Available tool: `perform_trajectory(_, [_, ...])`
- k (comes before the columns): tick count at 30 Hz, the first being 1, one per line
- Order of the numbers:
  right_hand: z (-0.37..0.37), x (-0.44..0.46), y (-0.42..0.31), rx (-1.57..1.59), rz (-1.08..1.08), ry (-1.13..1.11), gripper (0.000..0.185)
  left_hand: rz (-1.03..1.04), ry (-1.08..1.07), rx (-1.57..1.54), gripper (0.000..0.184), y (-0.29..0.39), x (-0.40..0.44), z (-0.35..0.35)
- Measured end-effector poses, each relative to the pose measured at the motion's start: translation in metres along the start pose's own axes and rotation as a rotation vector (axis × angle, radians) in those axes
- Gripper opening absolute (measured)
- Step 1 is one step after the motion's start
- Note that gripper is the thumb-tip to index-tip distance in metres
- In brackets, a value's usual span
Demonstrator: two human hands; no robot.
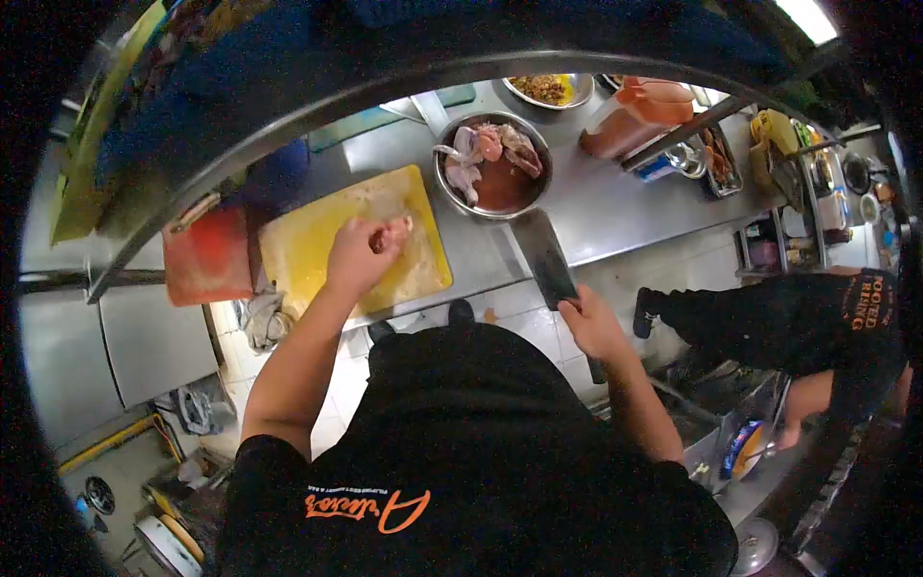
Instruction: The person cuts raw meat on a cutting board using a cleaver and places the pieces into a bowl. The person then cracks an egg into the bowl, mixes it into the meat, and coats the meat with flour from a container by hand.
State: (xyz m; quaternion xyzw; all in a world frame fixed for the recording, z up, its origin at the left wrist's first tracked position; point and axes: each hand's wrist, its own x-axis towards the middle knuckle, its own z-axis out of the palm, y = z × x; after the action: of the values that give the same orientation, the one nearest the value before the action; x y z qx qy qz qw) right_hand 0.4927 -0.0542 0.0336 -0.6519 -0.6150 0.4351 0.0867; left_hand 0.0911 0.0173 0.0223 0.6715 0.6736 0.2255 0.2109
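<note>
My left hand [358, 260] is closed over the yellow cutting board [336, 212], its fingers around a small pinkish piece of raw chicken [396, 233], partly hidden by them. Wet smears mark the board's surface. In my right hand [591, 322] is the handle of a cleaver [545, 252], its broad dark blade pointing up and away to the left. The blade's tip is close to the rim of a steel bowl [493, 213]. Inside that bowl, raw chicken pieces [464, 178] lie in reddish liquid.
A red board [207, 255] and a crumpled cloth [264, 322] are at the left. Behind stand a bowl of chopped food [543, 88] and an orange pitcher [639, 115]. A curved metal shelf edge [461, 65] crosses overhead. Another person [798, 332] works at the right.
</note>
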Motion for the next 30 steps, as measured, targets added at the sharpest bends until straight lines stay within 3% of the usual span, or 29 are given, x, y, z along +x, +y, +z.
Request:
perform_trajectory(4, [-0.003, -0.013, 0.009, 0.131, -0.030, 0.099, 0.027, 0.187, -0.028, 0.255, 0.027, -0.019, 0.008, 0.017])
perform_trajectory(6, [-0.002, -0.019, 0.018, 0.147, 0.007, 0.122, 0.025, -0.014, -0.020, 0.135, 0.025, -0.006, 0.021, 0.019])
perform_trajectory(7, [-0.002, -0.021, 0.017, 0.134, 0.032, 0.134, 0.023, 0.015, -0.037, 0.166, 0.025, 0.000, 0.031, 0.021])
perform_trajectory(9, [-0.007, -0.026, 0.013, 0.247, 0.128, 0.130, 0.027, -0.056, 0.181, -0.206, 0.023, 0.015, 0.048, 0.032])
perform_trajectory(11, [-0.010, -0.031, 0.016, 0.271, 0.122, 0.160, 0.026, 0.009, 0.066, -0.084, 0.020, 0.068, 0.071, 0.021])
perform_trajectory(13, [-0.009, -0.028, 0.024, 0.296, 0.133, 0.179, 0.026, 0.263, 0.076, -0.026, 0.020, 0.086, 0.099, 0.040])
perform_trajectory(14, [-0.010, -0.027, 0.024, 0.292, 0.138, 0.187, 0.026, 0.279, 0.070, -0.016, 0.020, 0.093, 0.112, 0.049])
perform_trajectory(16, [-0.011, -0.027, 0.021, 0.353, 0.107, 0.207, 0.021, 0.545, -0.084, 0.253, 0.025, 0.102, 0.133, 0.063])
perform_trajectory(19, [-0.008, -0.036, 0.029, 0.374, 0.140, 0.243, 0.022, 0.658, -0.066, 0.301, 0.031, 0.118, 0.151, 0.087])
perform_trajectory(21, [-0.002, -0.050, 0.036, 0.350, 0.187, 0.253, 0.027, 0.594, -0.156, 0.374, 0.031, 0.122, 0.171, 0.098])
perform_trajectory(23, [0.008, -0.066, 0.038, 0.474, 0.209, 0.329, 0.026, 0.805, -0.007, 0.519, 0.027, 0.139, 0.194, 0.107])
perform_trajectory(24, [0.007, -0.072, 0.037, 0.477, 0.212, 0.332, 0.026, 0.810, -0.009, 0.519, 0.027, 0.142, 0.201, 0.113])
perform_trajectory(26, [0.002, -0.087, 0.032, 0.318, 0.364, 0.261, 0.026, 0.727, -0.241, 0.714, 0.022, 0.149, 0.212, 0.119])
perform_trajectory(30, [0.011, -0.103, 0.040, 0.461, 0.363, 0.289, 0.024, 0.709, -0.443, 0.871, 0.022, 0.161, 0.224, 0.121])
